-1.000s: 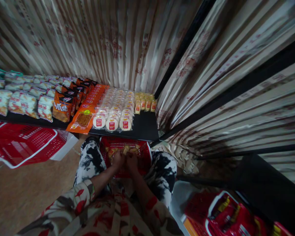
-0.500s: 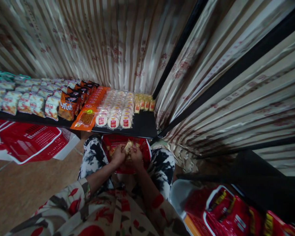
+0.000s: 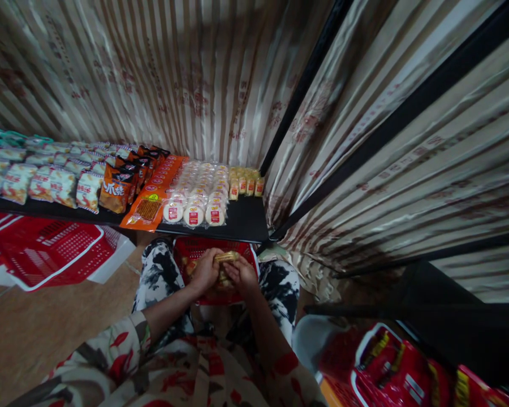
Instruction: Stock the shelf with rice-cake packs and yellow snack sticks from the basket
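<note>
My left hand [image 3: 206, 270] is closed on one end of small yellow-wrapped snack packs [image 3: 226, 257], held lengthwise between my hands. At the other end, my right hand [image 3: 242, 275] grips the same packs with thumb and fingers. How many packs are held cannot be made out. Both hands are over a red plastic basket [image 3: 178, 249] between my knees, with more yellow packs inside, partly hidden by my hands. Ahead, similar yellow snack packs [image 3: 246, 183] stand in short rows at the right end of a black shelf [image 3: 248, 220].
Round white packaged cakes [image 3: 194, 215], an orange snack bag [image 3: 146, 209] and several upright snack bags [image 3: 116, 189] line the shelf. Red baskets [image 3: 51, 249] stand at left. Red packages [image 3: 407, 367] lie at lower right. Black poles [image 3: 305, 85] and a striped curtain [image 3: 173, 73] enclose the corner.
The packs between my hands have turned from a slant to nearly level, and more of them are now lined up together. My right hand has shifted slightly right, its fingers less curled.
</note>
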The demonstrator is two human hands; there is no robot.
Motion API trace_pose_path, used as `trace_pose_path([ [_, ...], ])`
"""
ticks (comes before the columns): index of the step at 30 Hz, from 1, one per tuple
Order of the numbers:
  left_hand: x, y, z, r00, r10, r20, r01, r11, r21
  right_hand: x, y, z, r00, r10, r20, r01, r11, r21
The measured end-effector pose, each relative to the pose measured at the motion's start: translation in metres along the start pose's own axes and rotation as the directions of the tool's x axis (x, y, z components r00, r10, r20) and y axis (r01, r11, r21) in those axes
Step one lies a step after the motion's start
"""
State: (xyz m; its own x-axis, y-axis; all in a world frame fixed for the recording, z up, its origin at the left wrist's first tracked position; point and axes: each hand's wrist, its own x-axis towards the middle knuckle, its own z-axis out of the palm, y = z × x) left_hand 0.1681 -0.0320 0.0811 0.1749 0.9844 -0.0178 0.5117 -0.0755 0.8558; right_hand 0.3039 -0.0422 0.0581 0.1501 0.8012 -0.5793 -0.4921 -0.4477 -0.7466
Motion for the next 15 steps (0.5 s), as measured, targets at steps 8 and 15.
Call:
trace_pose_path([
  [8, 0.006, 0.007, -0.001, 0.977, 0.208, -0.055, -0.207, 0.978, 0.018, -0.005, -0.013, -0.009, 0.992, 0.009, 0.129, -0.047, 0.953, 0.298],
  [15, 0.012, 0.003, 0.003, 0.918, 0.392, -0.063, -0.385, 0.918, 0.096, -0.002, -0.020, -0.007, 0.990, -0.109, 0.084, 0.082, 0.959, 0.270],
])
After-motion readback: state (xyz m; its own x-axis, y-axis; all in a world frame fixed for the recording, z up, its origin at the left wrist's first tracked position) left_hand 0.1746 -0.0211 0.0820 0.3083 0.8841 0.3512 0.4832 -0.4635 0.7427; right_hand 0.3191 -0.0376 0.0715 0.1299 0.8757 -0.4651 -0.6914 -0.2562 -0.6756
